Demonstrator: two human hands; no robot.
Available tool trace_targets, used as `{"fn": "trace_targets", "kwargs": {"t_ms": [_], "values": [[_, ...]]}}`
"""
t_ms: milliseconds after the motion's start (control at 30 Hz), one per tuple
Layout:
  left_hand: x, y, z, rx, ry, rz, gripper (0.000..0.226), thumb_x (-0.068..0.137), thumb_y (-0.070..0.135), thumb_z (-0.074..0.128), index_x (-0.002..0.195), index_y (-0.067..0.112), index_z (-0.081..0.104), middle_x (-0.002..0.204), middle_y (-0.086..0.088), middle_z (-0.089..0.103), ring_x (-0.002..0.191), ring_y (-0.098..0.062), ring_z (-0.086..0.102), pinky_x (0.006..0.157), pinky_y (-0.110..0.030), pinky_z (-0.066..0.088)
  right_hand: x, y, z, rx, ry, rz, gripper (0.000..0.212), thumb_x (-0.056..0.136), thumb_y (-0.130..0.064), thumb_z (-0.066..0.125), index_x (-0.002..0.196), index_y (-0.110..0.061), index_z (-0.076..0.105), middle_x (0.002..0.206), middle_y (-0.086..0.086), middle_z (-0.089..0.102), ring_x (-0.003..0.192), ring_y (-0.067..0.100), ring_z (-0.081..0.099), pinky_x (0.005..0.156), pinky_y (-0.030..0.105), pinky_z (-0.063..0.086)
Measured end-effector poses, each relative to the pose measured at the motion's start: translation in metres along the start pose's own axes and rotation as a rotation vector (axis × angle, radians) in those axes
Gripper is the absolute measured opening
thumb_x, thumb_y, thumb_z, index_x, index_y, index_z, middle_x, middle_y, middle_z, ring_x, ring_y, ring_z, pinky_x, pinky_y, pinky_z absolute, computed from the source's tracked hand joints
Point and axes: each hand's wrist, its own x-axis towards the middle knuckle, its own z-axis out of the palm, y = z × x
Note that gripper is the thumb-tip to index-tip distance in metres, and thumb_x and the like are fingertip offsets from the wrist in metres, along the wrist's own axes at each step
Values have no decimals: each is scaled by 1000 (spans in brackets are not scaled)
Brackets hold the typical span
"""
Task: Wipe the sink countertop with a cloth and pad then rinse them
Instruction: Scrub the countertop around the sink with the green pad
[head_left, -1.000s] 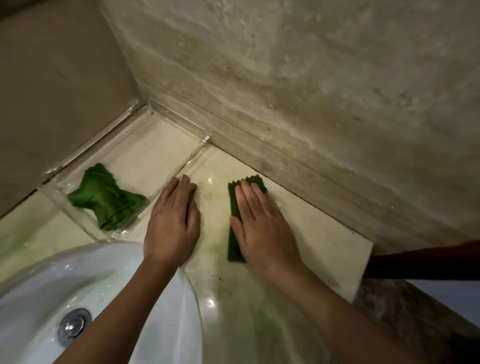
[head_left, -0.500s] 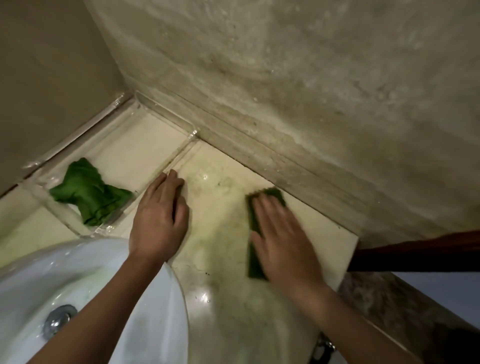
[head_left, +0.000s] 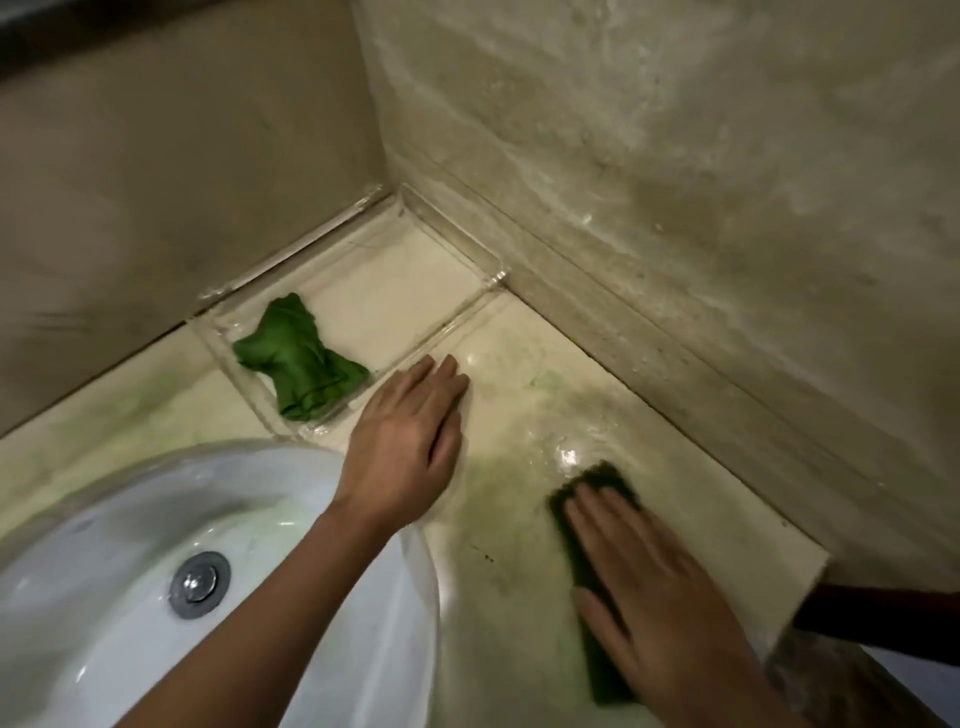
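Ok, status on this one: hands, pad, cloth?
Left hand flat on countertop, holding nothing. Right hand flat, pressing pad. Cloth idle in clear tray. Nothing blocking pad.

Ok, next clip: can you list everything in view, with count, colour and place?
cloth: one, green, crumpled in the tray
tray: one, clear, back corner of the countertop
pad: one, dark green, on the countertop under the right hand
sink: one, white, lower left
drain plug: one, silver, in the sink's bottom
countertop: one, cream with greenish smears
walls: two, beige, meeting behind the tray
left hand: flat on the countertop beside the tray
right hand: flat on the pad
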Motion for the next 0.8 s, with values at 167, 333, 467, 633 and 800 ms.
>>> {"fn": "trace_targets", "kwargs": {"t_ms": [167, 333, 467, 633, 800], "values": [[-38, -10, -4, 78, 9, 10, 46, 97, 31, 32, 136, 15, 49, 143, -2, 46, 136, -22, 35, 112, -41, 23, 57, 1, -9, 22, 82, 230, 59, 98, -46, 21, 148, -14, 18, 154, 2, 16, 142, 19, 14, 116, 40, 16], [-58, -14, -14, 117, 2, -40, 46, 97, 35, 34, 138, 19, 47, 145, -1, 43, 139, -20, 32, 113, -41, 24, 48, -30, -4, 34, -39, -104, 58, 99, -50, 15, 149, -21, 16, 155, -5, 18, 143, 14, 14, 114, 40, 21], [-65, -22, -14, 122, 19, -67, 43, 97, 33, 37, 135, 18, 51, 141, -2, 49, 135, -23, 38, 108, -44, 32, 75, 6, -9, 58, 26, 45, 58, 99, -48, 18, 149, -20, 15, 155, -2, 16, 143, 17, 14, 112, 43, 15], [-74, -22, -11, 137, 79, -111, 42, 97, 28, 36, 134, 18, 52, 140, -1, 50, 133, -24, 40, 109, -42, 30, 119, -49, -5, 60, 5, -137, 59, 98, -45, 21, 149, -16, 19, 155, 1, 21, 143, 19, 13, 115, 43, 20], [-86, -34, -15, 164, 52, -166, 43, 96, 27, 35, 138, 24, 46, 144, 3, 44, 137, -21, 33, 110, -42, 26, 101, -1, -11, 79, -16, -45, 60, 98, -50, 16, 150, -20, 12, 156, -3, 12, 144, 15, 7, 115, 43, 18]]}}
